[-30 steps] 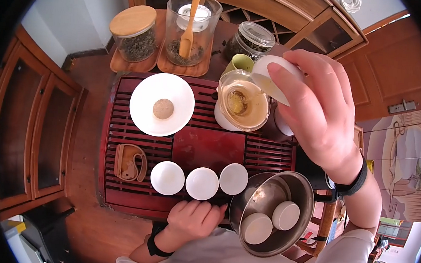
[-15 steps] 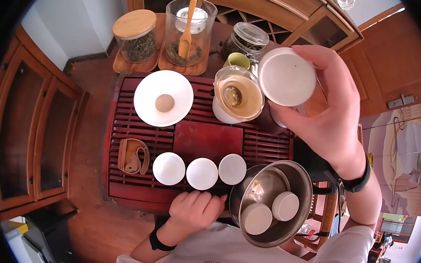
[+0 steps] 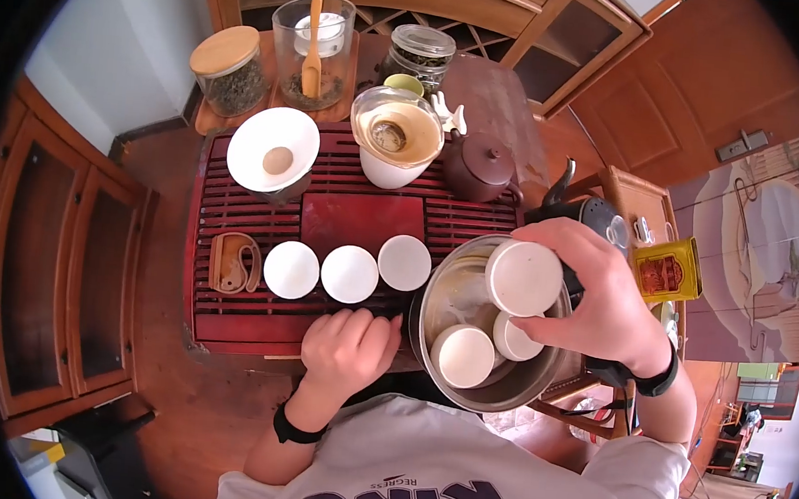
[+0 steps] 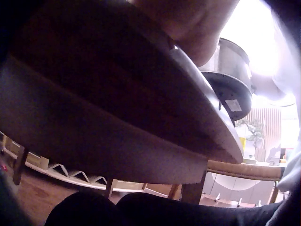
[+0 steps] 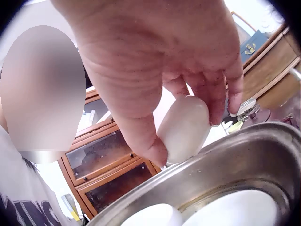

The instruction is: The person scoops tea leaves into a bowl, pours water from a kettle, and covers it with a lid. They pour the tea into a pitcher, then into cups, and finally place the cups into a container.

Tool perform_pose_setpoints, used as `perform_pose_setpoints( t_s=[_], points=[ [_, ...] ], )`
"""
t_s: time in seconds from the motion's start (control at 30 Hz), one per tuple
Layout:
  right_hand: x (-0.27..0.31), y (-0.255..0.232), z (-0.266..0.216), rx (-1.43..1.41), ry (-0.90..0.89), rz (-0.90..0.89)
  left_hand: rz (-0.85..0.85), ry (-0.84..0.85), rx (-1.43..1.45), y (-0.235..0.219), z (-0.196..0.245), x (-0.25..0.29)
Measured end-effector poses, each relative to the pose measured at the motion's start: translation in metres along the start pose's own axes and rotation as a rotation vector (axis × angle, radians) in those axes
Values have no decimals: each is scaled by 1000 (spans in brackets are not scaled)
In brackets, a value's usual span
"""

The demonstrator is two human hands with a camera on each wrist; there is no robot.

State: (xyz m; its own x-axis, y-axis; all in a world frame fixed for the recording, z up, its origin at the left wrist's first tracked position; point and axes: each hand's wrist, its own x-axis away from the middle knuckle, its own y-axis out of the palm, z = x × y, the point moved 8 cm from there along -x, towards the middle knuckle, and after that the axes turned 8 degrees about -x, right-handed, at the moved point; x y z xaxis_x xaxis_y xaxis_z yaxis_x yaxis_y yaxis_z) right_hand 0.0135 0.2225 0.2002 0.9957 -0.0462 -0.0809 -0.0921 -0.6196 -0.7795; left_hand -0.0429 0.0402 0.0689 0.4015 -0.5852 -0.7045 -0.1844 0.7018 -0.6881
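Note:
My right hand (image 3: 593, 298) pinches a small white teacup (image 3: 524, 278) between thumb and fingers over a steel pot (image 3: 425, 341), its plain round face towards the head camera. In the right wrist view the cup (image 5: 185, 129) overlaps the pot's rim. Two more white cups lie in the pot, one (image 3: 463, 356) in full view, the other (image 3: 516, 338) partly hidden by the held cup. My left hand (image 3: 351, 349) rests with curled fingers at the front edge of the red slatted tea tray (image 3: 243, 331), just left of the pot.
Three white cups (image 3: 350, 274) stand in a row on the tray. Behind are a white flared bowl (image 3: 248, 144), a white vessel (image 3: 392, 169) with a strainer and a brown teapot (image 3: 483, 167). Tea jars (image 3: 234, 91) stand further back. A black kettle (image 3: 599, 218) is at the right.
My right hand has brought the cup from above the strainer vessel, where it was tilted, forward and down over the steel pot. My left hand stays at the tray edge.

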Motion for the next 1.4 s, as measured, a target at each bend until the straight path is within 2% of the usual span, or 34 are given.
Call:
perform_pose_setpoints(
  t_s=[0.03, 0.1, 0.13, 0.3, 0.6, 0.7, 0.77, 0.97, 1.0, 1.07, 1.1, 1.2, 1.23, 1.3, 1.37, 1.4],
  points=[
    [3, 2, -1, 1, -1, 9, 3, 9, -1, 1, 1, 1],
    [9, 6, 0, 188, 39, 17, 23, -7, -15, 1, 0, 1],
    [12, 10, 5, 201, 28, 63, 26, -10, -19, 1, 0, 1],
    [11, 25, 9, 193, 30, 74, 48, -9, -19, 1, 1, 2],
    [5, 39, 15, 289, 34, 5, 52, -8, -24, 1, 1, 2],
    [2, 42, 21, 321, 54, -50, 48, 2, -29, 1, 2, 2],
    [0, 48, 25, 328, 98, -160, 46, 2, -32, 1, 2, 2],
    [-1, 51, 20, 292, 115, -214, 42, 7, -33, 2, 2, 2],
    [1, 49, 22, 291, 118, -210, 41, 8, -32, 2, 2, 2],
    [6, 40, 13, 231, -66, -120, 37, 14, -30, 2, 2, 2],
    [9, 35, 11, 230, -62, -117, 39, 13, -32, 2, 2, 1],
    [23, 4, 7, 139, -36, 95, 39, 9, -33, 2, 2, 2],
    [30, 1, 6, 138, -35, 96, 39, 7, -33, 2, 2, 2],
    [49, -5, 22, 72, 261, 93, 42, 11, -31, 2, 2, 1],
    [68, 0, 29, 31, 290, 106, 45, 13, -26, 1, 2, 1],
    [79, 1, 38, -20, 369, 125, 40, 15, -30, 1, 2, 1]
  ],
)
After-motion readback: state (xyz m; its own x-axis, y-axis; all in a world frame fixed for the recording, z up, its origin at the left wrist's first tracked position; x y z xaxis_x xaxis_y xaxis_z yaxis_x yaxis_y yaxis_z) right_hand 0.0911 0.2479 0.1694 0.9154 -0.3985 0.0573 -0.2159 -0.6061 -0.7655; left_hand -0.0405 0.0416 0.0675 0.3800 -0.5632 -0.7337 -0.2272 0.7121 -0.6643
